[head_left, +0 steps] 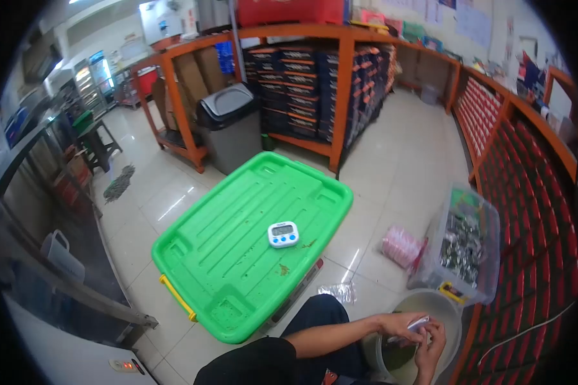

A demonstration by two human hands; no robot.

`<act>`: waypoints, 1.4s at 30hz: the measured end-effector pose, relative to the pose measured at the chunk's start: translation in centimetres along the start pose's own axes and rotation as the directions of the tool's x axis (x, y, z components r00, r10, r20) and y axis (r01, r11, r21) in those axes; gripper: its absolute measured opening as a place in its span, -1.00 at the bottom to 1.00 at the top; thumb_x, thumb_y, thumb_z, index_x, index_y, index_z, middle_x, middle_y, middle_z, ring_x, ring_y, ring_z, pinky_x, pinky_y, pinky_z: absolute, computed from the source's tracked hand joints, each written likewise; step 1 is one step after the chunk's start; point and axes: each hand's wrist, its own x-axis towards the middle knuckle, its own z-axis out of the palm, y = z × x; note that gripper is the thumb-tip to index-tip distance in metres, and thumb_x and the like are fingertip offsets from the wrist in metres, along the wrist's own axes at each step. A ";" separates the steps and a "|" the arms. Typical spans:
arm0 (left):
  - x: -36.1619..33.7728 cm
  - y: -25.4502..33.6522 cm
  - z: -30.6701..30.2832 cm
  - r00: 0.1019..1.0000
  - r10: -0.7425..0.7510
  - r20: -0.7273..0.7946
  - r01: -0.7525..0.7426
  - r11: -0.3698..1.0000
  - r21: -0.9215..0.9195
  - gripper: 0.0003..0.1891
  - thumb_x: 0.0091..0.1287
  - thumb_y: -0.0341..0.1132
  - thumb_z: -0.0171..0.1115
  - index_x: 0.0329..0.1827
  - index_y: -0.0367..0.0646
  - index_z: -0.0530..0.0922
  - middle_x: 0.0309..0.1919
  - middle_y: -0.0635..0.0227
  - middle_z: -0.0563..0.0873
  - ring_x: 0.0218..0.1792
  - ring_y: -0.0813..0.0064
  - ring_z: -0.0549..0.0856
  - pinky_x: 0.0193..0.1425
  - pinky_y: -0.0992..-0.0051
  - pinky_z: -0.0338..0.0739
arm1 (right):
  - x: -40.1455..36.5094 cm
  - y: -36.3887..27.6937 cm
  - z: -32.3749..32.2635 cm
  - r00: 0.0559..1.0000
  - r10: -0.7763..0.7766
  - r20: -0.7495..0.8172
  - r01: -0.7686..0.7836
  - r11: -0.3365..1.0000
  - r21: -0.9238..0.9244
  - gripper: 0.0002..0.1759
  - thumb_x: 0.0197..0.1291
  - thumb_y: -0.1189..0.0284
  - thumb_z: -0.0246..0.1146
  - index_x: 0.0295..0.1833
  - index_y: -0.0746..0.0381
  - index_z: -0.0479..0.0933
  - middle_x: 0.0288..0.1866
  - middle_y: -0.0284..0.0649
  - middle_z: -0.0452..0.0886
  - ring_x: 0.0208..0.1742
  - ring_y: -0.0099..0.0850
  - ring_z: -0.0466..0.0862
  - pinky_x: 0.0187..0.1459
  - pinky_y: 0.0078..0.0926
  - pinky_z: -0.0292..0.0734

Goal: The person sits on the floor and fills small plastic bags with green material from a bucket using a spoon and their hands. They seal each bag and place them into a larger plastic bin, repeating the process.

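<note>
Both of my hands meet over a round whitish bucket (454, 324) at the lower right, which has greenish contents low inside. Between them is a small shiny silvery packet (419, 323). My left hand (397, 325) is closed on one side of it, and my right hand (434, 344) pinches it from the other. Just behind the bucket, a clear plastic box (491, 256) holds many silvery packets (461, 247). A pink-and-white bundle (401, 246) lies on the floor beside that box. Flat clear plastic packaging (338, 293) rests on the tiles near my knee.
A large green lid (237, 256) with a yellow latch covers a bin before me, and a white timer (283, 235) sits on it. Behind stands a grey trash can (234, 141) beside an orange shelf (341, 96) of stacked boxes. Red-and-dark stacks (526, 212) line the right side.
</note>
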 end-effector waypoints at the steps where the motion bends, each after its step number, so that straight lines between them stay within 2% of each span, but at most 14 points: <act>1: 0.3 -0.3 0.2 0.994 -0.084 -0.064 0.084 0.996 0.004 -0.01 0.33 -0.02 0.51 0.67 -0.06 0.06 0.00 0.40 0.59 -0.40 0.67 0.60 -0.49 0.67 0.46 | -0.3 -0.1 -0.1 0.998 0.041 -0.055 -0.042 0.999 -0.023 -0.87 0.33 0.46 0.29 -0.21 0.32 0.60 -0.12 -0.18 0.61 -0.07 -0.30 0.62 -0.15 -0.46 0.44; 3: 0.0 -0.7 1.1 0.990 0.083 -0.115 -0.068 0.989 0.133 -0.20 0.46 -0.04 0.38 0.63 -0.03 0.15 -0.33 0.53 0.53 -0.56 0.74 0.44 -0.55 0.64 0.34 | -0.2 0.2 0.0 0.986 0.043 -0.160 -0.046 0.999 -0.014 -0.81 0.44 0.42 0.22 -0.21 0.31 0.62 -0.06 -0.23 0.61 -0.03 -0.39 0.62 -0.14 -0.48 0.44; 6: -0.7 -0.9 2.3 0.994 0.059 -0.088 -0.057 0.998 0.018 -0.52 0.59 0.03 0.16 0.45 0.08 0.38 -0.44 0.56 0.36 -0.66 0.73 0.26 -0.61 0.63 0.15 | 0.2 3.4 -1.5 0.897 0.271 -0.351 -0.028 0.824 0.565 -0.83 0.50 0.38 0.22 0.02 0.26 0.57 -0.04 -0.37 0.59 -0.03 -0.56 0.56 -0.08 -0.50 0.44; 9: -1.1 -1.2 1.7 0.964 -0.016 -0.265 0.035 0.997 0.066 -0.51 0.59 0.11 0.12 0.40 0.04 0.49 -0.43 0.55 0.40 -0.66 0.75 0.25 -0.61 0.64 0.15 | 0.5 4.3 -3.8 0.953 0.279 -0.114 -0.229 0.917 0.328 -0.38 0.50 -0.01 0.20 0.49 0.11 0.41 0.09 -0.08 0.64 -0.03 -0.27 0.60 0.07 -0.14 0.48; 11: -1.8 0.0 2.8 0.950 0.078 -0.301 -0.036 0.989 0.142 -0.51 0.58 0.16 0.10 0.26 -0.04 0.61 -0.35 0.52 0.53 -0.67 0.74 0.23 -0.63 0.61 0.14 | 0.1 -0.1 -3.6 0.973 0.193 -0.128 -0.130 0.911 0.391 -0.45 0.55 0.09 0.14 0.39 0.29 0.47 0.04 -0.12 0.61 -0.14 -0.34 0.59 -0.11 -0.27 0.52; 13: -3.1 2.3 5.7 0.927 0.184 -0.328 -0.135 0.977 0.166 -0.53 0.57 0.13 0.14 0.17 -0.10 0.62 -0.22 0.48 0.67 -0.66 0.77 0.27 -0.63 0.62 0.16 | -0.7 -6.3 -4.0 0.981 0.192 -0.037 -0.192 0.981 0.011 -0.59 0.52 0.21 0.23 0.15 0.37 0.63 -0.15 -0.21 0.66 -0.26 -0.44 0.57 -0.21 -0.36 0.50; 17: -4.1 3.8 7.0 0.889 0.400 -0.224 -0.246 0.828 0.504 -0.61 0.48 0.00 0.34 0.06 -0.16 0.68 -0.18 0.47 0.74 -0.27 0.70 0.59 -0.16 0.56 0.51 | -0.9 -5.9 -3.4 0.995 0.100 0.020 -0.102 0.958 0.268 -0.70 0.44 0.32 0.35 -0.08 0.40 0.68 -0.32 -0.31 0.65 -0.32 -0.52 0.55 -0.24 -0.41 0.50; 19: -6.1 6.3 9.3 0.913 0.322 -0.249 -0.152 0.837 0.526 -0.64 0.44 -0.03 0.38 -0.02 -0.18 0.71 -0.20 0.48 0.74 -0.09 0.64 0.61 0.05 0.50 0.51 | -1.5 -8.9 -3.5 0.988 0.137 -0.067 -0.101 0.917 0.386 -0.77 0.36 0.42 0.43 -0.22 0.40 0.67 -0.40 -0.35 0.60 -0.32 -0.56 0.52 -0.24 -0.43 0.49; 22: -7.5 7.5 10.8 0.904 0.317 -0.287 -0.077 0.782 0.619 -0.69 0.46 -0.11 0.36 -0.04 -0.22 0.71 -0.19 0.43 0.77 -0.07 0.62 0.66 0.13 0.49 0.53 | -2.2 -9.5 -3.9 0.994 0.104 -0.039 -0.084 0.935 0.344 -0.81 0.36 0.42 0.41 -0.14 0.37 0.67 -0.34 -0.32 0.65 -0.28 -0.55 0.56 -0.19 -0.45 0.51; 25: -7.9 7.6 11.4 0.903 0.356 -0.240 -0.121 0.747 0.654 -0.78 0.39 -0.23 0.41 -0.18 -0.24 0.74 -0.32 0.43 0.79 -0.28 0.62 0.69 -0.12 0.52 0.59 | -3.3 -3.0 -3.5 0.992 0.097 0.085 -0.122 0.920 0.372 -0.72 0.40 0.36 0.32 0.09 0.26 0.50 -0.05 -0.31 0.57 -0.07 -0.51 0.53 -0.04 -0.48 0.43; 27: -8.0 7.7 11.7 0.890 0.374 -0.263 -0.068 0.677 0.733 -0.80 0.33 -0.26 0.44 -0.23 -0.25 0.75 -0.39 0.39 0.78 -0.31 0.61 0.69 -0.15 0.50 0.59 | -4.7 -10.5 -3.7 0.876 -0.223 -0.428 0.136 0.965 -0.224 -0.70 0.30 0.34 0.41 -0.06 0.30 0.52 -0.21 -0.23 0.56 -0.23 -0.37 0.56 -0.13 -0.40 0.45; 31: -7.2 7.5 12.7 0.846 0.395 -0.357 0.046 0.613 0.789 -0.80 0.28 -0.27 0.47 -0.28 -0.25 0.73 -0.46 0.34 0.76 -0.39 0.59 0.66 -0.23 0.46 0.57 | -5.8 -13.8 -5.9 0.723 -0.431 -0.540 0.102 0.840 -0.534 -0.71 0.26 0.33 0.43 -0.23 0.34 0.55 -0.38 -0.15 0.54 -0.38 -0.22 0.56 -0.26 -0.29 0.45; 33: -6.0 6.3 12.5 0.857 0.459 -0.235 -0.033 0.503 0.864 -0.77 0.25 -0.27 0.49 -0.35 -0.28 0.70 -0.55 0.35 0.72 -0.50 0.56 0.60 -0.34 0.38 0.52 | -7.0 -14.0 -6.0 0.986 -0.120 -0.120 0.089 0.968 -0.237 -0.69 0.30 0.35 0.37 -0.40 0.36 0.54 -0.53 -0.10 0.55 -0.50 -0.17 0.57 -0.36 -0.20 0.43; 42: -4.2 3.5 11.7 0.970 0.231 -0.081 -0.122 0.744 0.657 -0.72 0.41 -0.21 0.39 -0.37 -0.25 0.66 -0.55 0.47 0.64 -0.47 0.60 0.58 -0.39 0.44 0.47 | -7.7 -8.2 -8.2 0.966 0.149 0.213 -0.122 0.983 -0.134 -0.72 0.34 0.44 0.17 -0.39 0.39 0.58 -0.53 -0.02 0.62 -0.44 -0.13 0.69 -0.31 -0.20 0.51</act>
